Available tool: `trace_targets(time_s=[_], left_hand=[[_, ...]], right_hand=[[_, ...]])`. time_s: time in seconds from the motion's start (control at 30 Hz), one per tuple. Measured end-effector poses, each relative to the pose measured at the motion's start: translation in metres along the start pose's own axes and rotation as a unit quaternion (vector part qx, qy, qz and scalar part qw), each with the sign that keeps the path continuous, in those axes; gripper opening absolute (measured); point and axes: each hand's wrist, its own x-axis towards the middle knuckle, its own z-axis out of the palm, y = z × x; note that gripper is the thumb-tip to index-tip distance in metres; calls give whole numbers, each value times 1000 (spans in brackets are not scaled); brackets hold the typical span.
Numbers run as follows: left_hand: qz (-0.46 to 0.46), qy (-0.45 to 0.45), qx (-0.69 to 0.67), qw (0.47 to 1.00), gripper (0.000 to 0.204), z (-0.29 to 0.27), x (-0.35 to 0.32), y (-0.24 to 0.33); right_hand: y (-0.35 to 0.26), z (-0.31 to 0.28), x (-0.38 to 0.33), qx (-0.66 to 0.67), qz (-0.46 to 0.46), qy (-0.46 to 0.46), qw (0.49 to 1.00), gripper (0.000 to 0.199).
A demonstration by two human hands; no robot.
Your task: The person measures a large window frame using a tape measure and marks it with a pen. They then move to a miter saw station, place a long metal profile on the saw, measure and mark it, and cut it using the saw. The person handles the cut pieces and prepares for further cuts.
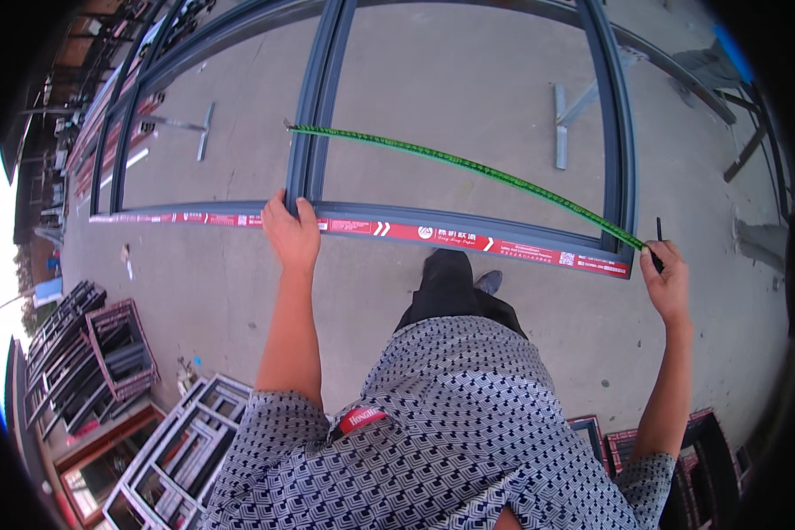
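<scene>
A large dark grey metal window frame spreads out in front of me, with red printed protective film along its near edge. My left hand grips that near edge where an upright divider bar meets it. My right hand is closed at the frame's near right corner, holding a tape measure with its green blade pulled out. The blade runs slantwise across the right-hand opening, and its hooked end lies just past the divider's left side. A thin dark stick, like a pen, pokes up from the right hand.
Grey metal support stands show through the frame's openings. Finished frames lie at the lower left, with red-edged frames behind them. More frames stand at lower right. A person's legs show at the upper right.
</scene>
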Motion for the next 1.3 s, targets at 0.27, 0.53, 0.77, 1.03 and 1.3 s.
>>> trace_targets(time_s=[0.27, 0.53, 0.77, 1.03, 1.3], left_hand=[[-38, 36, -21, 998, 44, 8, -4, 0], [-38, 37, -47, 997, 43, 8, -3, -5], [-13, 30, -39, 999, 40, 9, -3, -7], [-2, 69, -69, 995, 36, 14, -3, -4], [11, 51, -71, 996, 36, 16, -1, -11]], right_hand=[[17, -1, 24, -6, -35, -78, 996, 9], [24, -7, 23, -19, -23, -117, 993, 9], [33, -4, 16, -4, -21, -118, 993, 9], [34, -8, 13, -5, -12, -127, 992, 8], [32, -8, 9, -15, -21, -128, 991, 9]])
